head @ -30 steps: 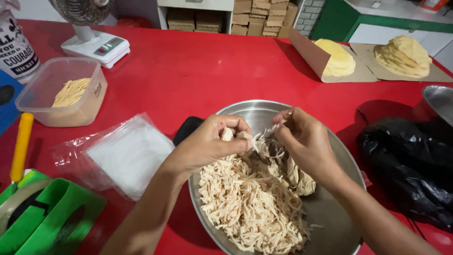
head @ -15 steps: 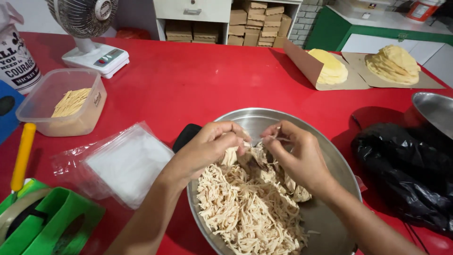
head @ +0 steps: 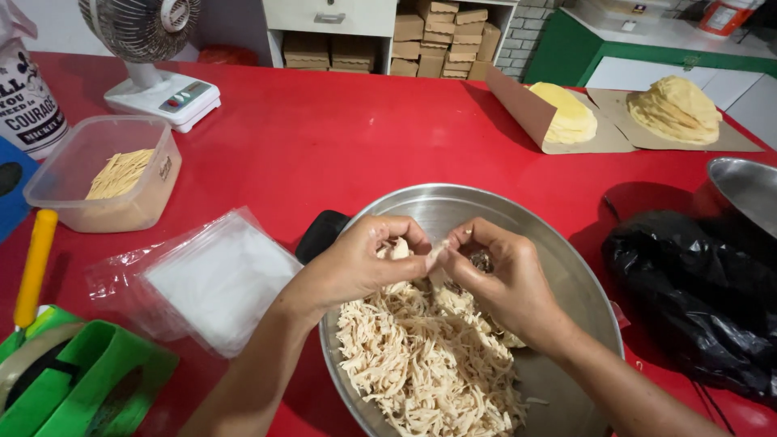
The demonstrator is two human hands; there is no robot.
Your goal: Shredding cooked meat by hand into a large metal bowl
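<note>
Two bare hands met over a wide, round, shiny steel bowl (head: 566,267) on a glossy red table (head: 340,137), both pinching one pale, fibrous piece of cooked chicken (head: 437,256) between them; the left hand (head: 360,263) had its fingertips pressed together on one end, and the right hand (head: 502,279) curled its fingers and nipped the other end with thumb and forefinger. Below them the bowl held a loose, stringy heap of pale shredded chicken (head: 421,364), with a few thicker unshredded lumps (head: 453,301) lying under the right palm. A small black object (head: 321,235) lay touching the bowl's left rim, partly hidden by it. Left of that lay a crinkled stack of clear plastic bags (head: 210,283), then a clear rectangular plastic tub (head: 97,174) with fine yellowish shreds in it. A yellow handle (head: 34,267) and a green plastic tape dispenser (head: 81,380) sat at the near left corner. A rumpled black plastic bag (head: 696,299) crowded the bowl's right side, with a second steel bowl (head: 745,194) behind it. Far across stood a white desk fan (head: 154,57) and two stacks of round yellow flatbreads (head: 571,113) on brown card
</note>
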